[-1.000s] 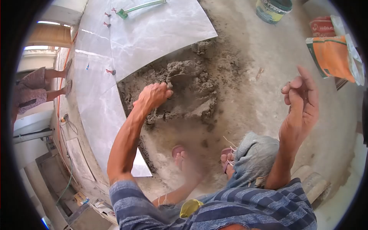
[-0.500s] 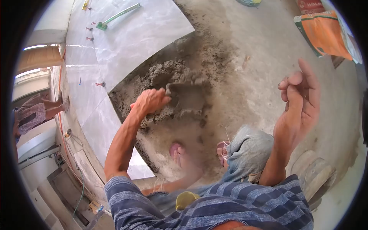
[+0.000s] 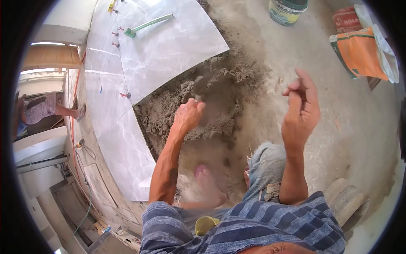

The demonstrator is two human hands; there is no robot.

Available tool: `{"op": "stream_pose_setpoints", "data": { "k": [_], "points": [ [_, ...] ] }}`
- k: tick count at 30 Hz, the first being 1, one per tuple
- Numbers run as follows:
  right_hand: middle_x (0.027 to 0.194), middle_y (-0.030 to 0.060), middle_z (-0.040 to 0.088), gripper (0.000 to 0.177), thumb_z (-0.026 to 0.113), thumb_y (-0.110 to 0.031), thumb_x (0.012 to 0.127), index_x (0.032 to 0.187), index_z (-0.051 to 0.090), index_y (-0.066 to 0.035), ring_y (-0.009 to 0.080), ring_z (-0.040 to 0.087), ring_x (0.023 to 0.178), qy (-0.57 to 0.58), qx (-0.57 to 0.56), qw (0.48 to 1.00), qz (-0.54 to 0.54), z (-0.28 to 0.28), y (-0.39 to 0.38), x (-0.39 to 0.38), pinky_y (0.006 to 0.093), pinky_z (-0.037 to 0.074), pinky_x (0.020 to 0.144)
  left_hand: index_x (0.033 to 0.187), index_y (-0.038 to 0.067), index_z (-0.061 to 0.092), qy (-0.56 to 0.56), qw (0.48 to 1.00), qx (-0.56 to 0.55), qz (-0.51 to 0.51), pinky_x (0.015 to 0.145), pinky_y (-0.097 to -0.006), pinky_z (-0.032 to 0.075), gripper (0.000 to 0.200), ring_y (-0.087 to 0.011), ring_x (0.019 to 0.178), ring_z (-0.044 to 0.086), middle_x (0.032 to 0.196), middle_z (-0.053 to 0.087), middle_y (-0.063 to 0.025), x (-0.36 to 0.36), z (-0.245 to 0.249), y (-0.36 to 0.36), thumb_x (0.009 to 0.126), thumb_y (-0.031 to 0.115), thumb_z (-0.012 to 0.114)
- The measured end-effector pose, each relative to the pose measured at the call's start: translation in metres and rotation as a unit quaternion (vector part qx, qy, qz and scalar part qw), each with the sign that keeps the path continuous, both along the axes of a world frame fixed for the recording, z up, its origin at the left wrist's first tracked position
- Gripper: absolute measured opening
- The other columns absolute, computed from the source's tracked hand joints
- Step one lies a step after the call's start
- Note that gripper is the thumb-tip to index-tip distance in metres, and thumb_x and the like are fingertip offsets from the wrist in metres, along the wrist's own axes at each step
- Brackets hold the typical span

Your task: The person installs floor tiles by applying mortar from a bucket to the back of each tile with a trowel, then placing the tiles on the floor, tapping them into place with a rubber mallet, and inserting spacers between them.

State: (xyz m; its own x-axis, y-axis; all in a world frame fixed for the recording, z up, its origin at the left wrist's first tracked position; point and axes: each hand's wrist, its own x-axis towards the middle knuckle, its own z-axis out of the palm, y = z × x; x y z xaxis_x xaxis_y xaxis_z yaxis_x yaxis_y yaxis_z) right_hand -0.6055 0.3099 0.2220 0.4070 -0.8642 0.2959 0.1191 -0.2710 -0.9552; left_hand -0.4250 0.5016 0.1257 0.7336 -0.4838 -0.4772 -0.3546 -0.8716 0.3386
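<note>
Right hand point(image 3: 301, 108): shifted inward, towards the wet mortar point(image 3: 169, 103); raised above the floor point(image 3: 338, 127), holding nothing, fingers half-curled. Left hand point(image 3: 189, 115): clenched on my trowel point(image 3: 204, 86), its blade blurred at the mortar, beside marbled tiles point(image 3: 165, 42).

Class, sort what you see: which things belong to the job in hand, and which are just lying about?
Apparently in the job:
- crumbly grey mortar, beneath the closed left hand
- glossy grey-white tiles
- small red plastic clips

Apparently just lying about:
- long-handled green tool, on the tiles
- green plastic bucket
- orange bag
- red bag
</note>
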Motion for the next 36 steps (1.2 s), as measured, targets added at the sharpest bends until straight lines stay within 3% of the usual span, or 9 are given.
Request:
{"op": "stream_pose_setpoints", "data": {
  "k": [7,9,12,15,19,26,28,31,36],
  "points": [
    [0.092,0.0041,0.056,0.039,0.042,0.010,0.088,0.122,0.058,0.002,0.0099,0.053,0.078,0.012,0.014,1.000,0.012,-0.005,-0.001,0.011,0.0220,0.045,0.070,0.084,-0.006,0.055,-0.078,0.920,-0.180,0.340,0.057,-0.0435,0.048,0.038,-0.0321,0.060,0.061,0.068,0.060,-0.0190,-0.049,-0.142,-0.036,0.090,0.032,0.051],
    [0.092,0.0040,0.056,0.039,0.042,0.010,0.088,0.122,0.058,0.002,0.0098,0.053,0.077,0.009,0.020,1.000,0.020,-0.007,0.003,0.013,0.0219,0.045,0.070,0.091,-0.012,0.056,0.171,0.891,-0.216,0.361,0.088,-0.0492,0.047,0.041,-0.0455,0.100,0.062,0.096,0.062,-0.0364,-0.072,-0.109,-0.075,0.085,0.028,0.051],
    [0.093,0.0040,0.056,0.039,0.042,0.010,0.088,0.123,0.058,0.002,0.0099,0.053,0.077,0.023,0.016,0.999,0.028,-0.003,0.003,0.010,0.0218,0.045,0.070,0.099,-0.013,0.053,0.194,0.920,-0.154,0.303,0.091,-0.0491,0.046,0.040,-0.0472,0.104,0.060,0.102,0.061,-0.0374,-0.083,-0.117,-0.090,0.085,0.025,0.050],
    [0.093,0.0040,0.056,0.039,0.042,0.009,0.089,0.123,0.058,0.001,0.0099,0.054,0.078,0.006,0.019,0.999,0.030,-0.008,-0.004,0.009,0.0217,0.045,0.071,0.105,-0.014,0.051,0.086,0.962,-0.078,0.249,0.093,-0.0498,0.045,0.042,-0.0488,0.106,0.058,0.105,0.060,-0.0380,-0.094,-0.075,-0.059,0.085,0.024,0.050],
    [0.093,0.0035,0.056,0.038,0.043,0.009,0.090,0.124,0.058,0.000,0.0099,0.054,0.079,-0.010,0.048,0.998,0.040,-0.003,0.001,0.006,0.0217,0.046,0.072,0.105,-0.015,0.052,0.066,0.937,-0.126,0.320,0.093,-0.0494,0.044,0.046,-0.0485,0.106,0.058,0.103,0.060,-0.0383,-0.083,-0.068,-0.057,0.085,0.027,0.050],
    [0.092,0.0029,0.055,0.038,0.042,0.008,0.091,0.125,0.057,-0.001,0.0102,0.053,0.079,-0.007,0.036,0.999,0.040,0.007,-0.001,-0.018,0.0236,0.047,0.075,0.105,-0.013,0.055,0.103,0.895,-0.187,0.392,0.092,-0.0481,0.046,0.040,-0.0494,0.104,0.058,0.105,0.060,-0.0365,-0.059,-0.141,-0.137,0.084,0.021,0.050],
    [0.092,0.0025,0.054,0.038,0.042,0.008,0.091,0.125,0.057,-0.001,0.0101,0.053,0.079,-0.012,0.047,0.998,0.029,0.010,-0.006,-0.023,0.0238,0.047,0.075,0.108,-0.011,0.051,0.002,0.973,-0.138,0.187,0.085,-0.0506,0.049,0.041,-0.0496,0.095,0.062,0.101,0.062,-0.0354,-0.063,-0.125,-0.098,0.085,0.023,0.049],
    [0.093,0.0024,0.055,0.038,0.043,0.007,0.090,0.125,0.057,-0.001,0.0098,0.053,0.080,-0.030,0.053,0.998,0.028,0.008,-0.011,-0.028,0.0228,0.046,0.075,0.119,-0.002,0.048,0.020,0.990,-0.022,0.141,0.085,-0.0525,0.050,0.037,-0.0499,0.094,0.062,0.105,0.060,-0.0365,-0.049,-0.093,-0.054,0.088,0.020,0.047],
    [0.108,0.0089,0.060,0.036,0.048,-0.017,0.097,0.128,0.054,0.000,0.0161,0.059,0.097,0.105,0.118,0.977,-0.142,-0.055,-0.083,-0.086,0.0284,0.045,0.086,0.110,0.000,0.049,-0.008,0.998,-0.052,-0.032,0.078,-0.0544,0.050,0.036,-0.0478,0.085,0.063,0.088,0.065,-0.0302,-0.072,-0.050,-0.016,0.093,0.031,0.050]
  ]
}}
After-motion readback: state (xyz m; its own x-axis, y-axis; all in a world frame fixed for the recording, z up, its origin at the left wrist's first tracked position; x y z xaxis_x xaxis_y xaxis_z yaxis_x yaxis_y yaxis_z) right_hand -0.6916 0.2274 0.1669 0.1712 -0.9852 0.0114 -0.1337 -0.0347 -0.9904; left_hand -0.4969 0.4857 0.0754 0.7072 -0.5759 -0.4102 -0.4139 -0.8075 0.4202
